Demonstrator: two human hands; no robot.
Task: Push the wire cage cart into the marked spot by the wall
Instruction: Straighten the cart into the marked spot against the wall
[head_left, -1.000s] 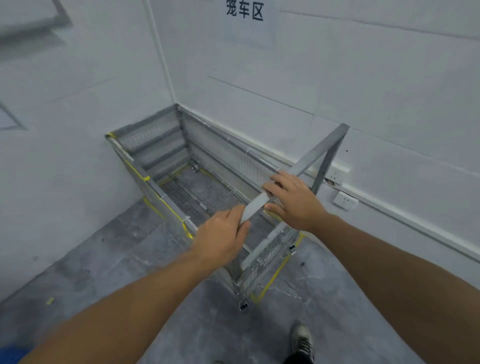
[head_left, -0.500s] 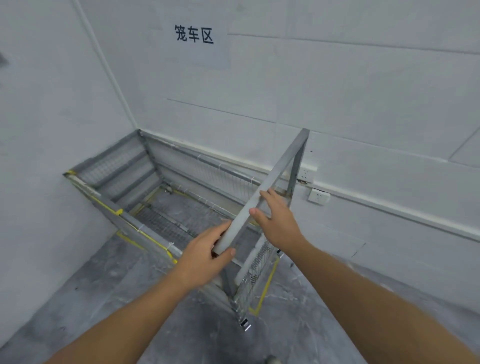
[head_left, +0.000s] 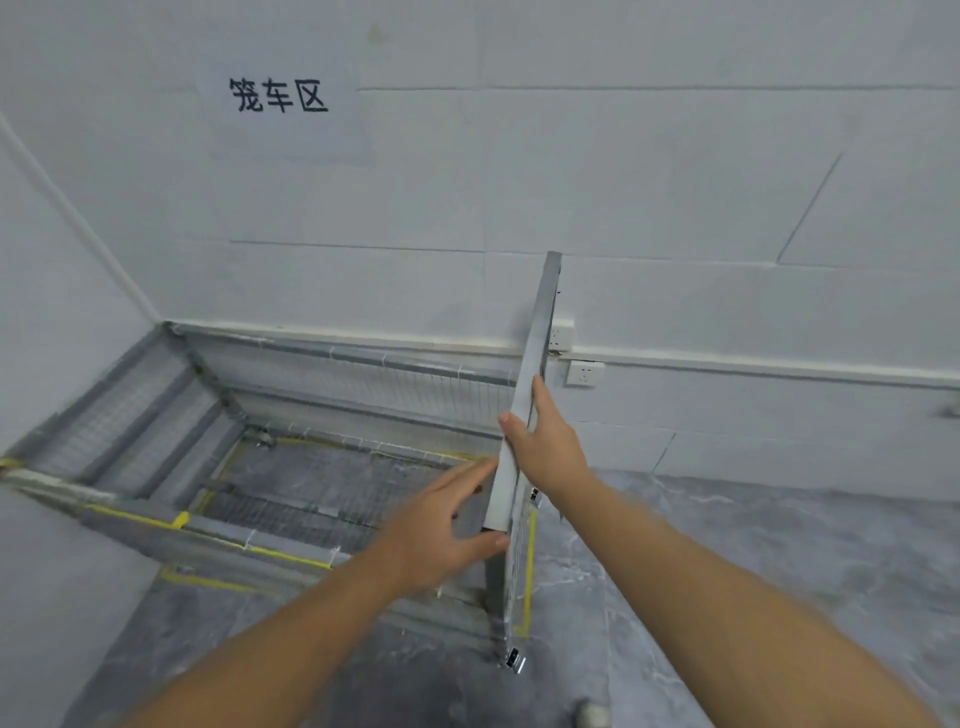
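The grey wire cage cart (head_left: 332, 512) stands in the corner, its long mesh side against the back wall and its far end by the left wall. Yellow floor tape (head_left: 529, 571) runs along its right end and under its front. A grey top bar (head_left: 540, 332) crosses the cart's right end, rising toward the wall. My right hand (head_left: 548, 449) is wrapped around this bar at mid-length, thumb on the left face. My left hand (head_left: 441, 530) is at the bar's near end, fingers stretched and apart, thumb just under the bar's tip.
A paper sign (head_left: 278, 96) with black characters hangs on the back wall above the cart. Two wall sockets (head_left: 586, 373) sit just right of the bar. A metal caster (head_left: 513, 661) shows at the cart's near right corner. My shoe (head_left: 592, 714) stands on the grey floor.
The view has swung so the cart lies squarer to the back wall. My left hand has loosened from a grip on the bar's end to spread fingers. My right hand stays on the bar.
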